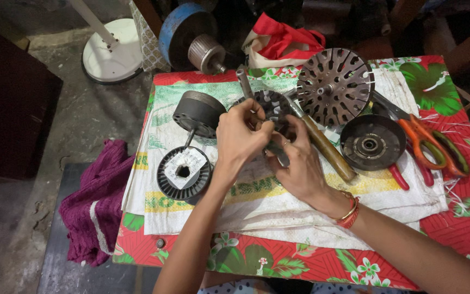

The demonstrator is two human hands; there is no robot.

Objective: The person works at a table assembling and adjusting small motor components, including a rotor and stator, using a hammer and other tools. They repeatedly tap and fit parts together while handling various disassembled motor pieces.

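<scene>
Your left hand [240, 139] and your right hand [297, 163] meet over the middle of the worktop [452, 223], and both are closed around one dark motor stator [270, 111]. It is a round, slotted metal ring, dull grey-black, with toothed openings visible along its far edge; your fingers cover its near half, so you cannot tell how the windings look there. It sits just above the white woven sack [278, 207] that is spread over the red flowered cloth.

Just right of your hands lies one wooden-handled tool [325, 147], slanting from far left to near right, its handle close to your right hand. Far right of it stands one perforated metal disc [335, 84] with rows of slots and a short shaft at its centre. Near that lies one shallow black bowl-shaped cover [372, 142] with a bearing in the middle. At the right edge you have one pair of orange-handled scissors [425, 144] and one pair of red-handled pliers [401, 177] partly under the cover.

To the left of your left hand are two pieces: one dark rotor on a shaft [198, 113] farther away, and one black wire spool [185, 173] with a white paper label nearer you. One purple cloth [96, 204] hangs off the left edge. One red cloth bag [281, 38] rests at the far side.
</scene>
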